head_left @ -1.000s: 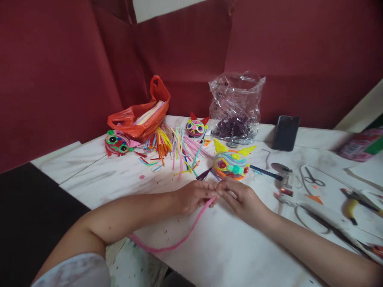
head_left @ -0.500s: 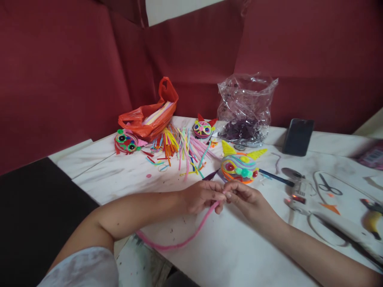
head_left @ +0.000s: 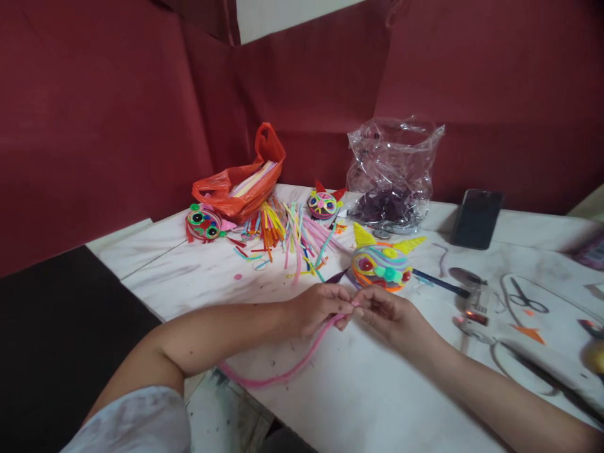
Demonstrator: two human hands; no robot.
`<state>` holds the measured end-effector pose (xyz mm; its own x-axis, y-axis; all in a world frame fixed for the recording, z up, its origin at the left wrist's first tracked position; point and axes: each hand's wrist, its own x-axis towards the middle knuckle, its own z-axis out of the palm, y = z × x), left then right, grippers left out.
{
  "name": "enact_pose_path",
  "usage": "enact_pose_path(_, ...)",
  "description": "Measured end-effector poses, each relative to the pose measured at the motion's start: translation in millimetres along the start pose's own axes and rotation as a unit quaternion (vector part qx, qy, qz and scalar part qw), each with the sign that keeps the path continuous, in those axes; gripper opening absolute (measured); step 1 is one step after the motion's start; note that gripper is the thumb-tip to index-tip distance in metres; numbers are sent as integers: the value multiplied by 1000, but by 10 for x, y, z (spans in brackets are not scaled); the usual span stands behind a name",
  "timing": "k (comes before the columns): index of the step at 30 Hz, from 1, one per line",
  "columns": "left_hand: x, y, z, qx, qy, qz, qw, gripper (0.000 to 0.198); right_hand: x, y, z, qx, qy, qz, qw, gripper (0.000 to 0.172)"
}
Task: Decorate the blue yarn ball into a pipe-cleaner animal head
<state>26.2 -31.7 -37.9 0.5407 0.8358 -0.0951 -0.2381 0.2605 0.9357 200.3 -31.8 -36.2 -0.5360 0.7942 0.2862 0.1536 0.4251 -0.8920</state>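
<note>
A pink pipe cleaner (head_left: 287, 375) curves from my fingers down to the left, passing below my left forearm near the table's edge. My left hand (head_left: 321, 309) pinches it close to one end. Meeting it there, my right hand (head_left: 384, 313) has thumb and fingertips closed on the tip, where a small bit of pink shows. Just beyond my hands sits a colourful animal face (head_left: 383, 261) made of coiled pipe cleaners, with yellow pointed ears, red eyes and a turquoise nose. A dark purple pointed piece (head_left: 337, 277) lies beside it.
Behind are a red plastic bag (head_left: 240, 189), cut pipe cleaners (head_left: 302, 233), two more faces (head_left: 204, 224) (head_left: 324, 202), a clear bag (head_left: 394, 176) with purple material and a phone (head_left: 477, 218). To the right lie a glue gun (head_left: 476, 311), scissors (head_left: 528, 297) and an orange scrap (head_left: 528, 332).
The camera view has shifted slightly, so the table things sit a little further right. Both hands stay together on the pink pipe cleaner, their fingers moving only slightly at its end.
</note>
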Motion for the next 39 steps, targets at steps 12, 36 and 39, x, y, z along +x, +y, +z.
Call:
enact_pose_path(12,-13,74,12,142,-5,46,989,23,-17,-18,18,-22,-1,4,1000,27)
enact_pose_path(36,18,78,56,68,68,44,994,23,40,-32,96,150,93,87,980,33)
enact_pose_path(39,24,71,54,82,59,13,995,24,18,10,75,77,103,80,988,30)
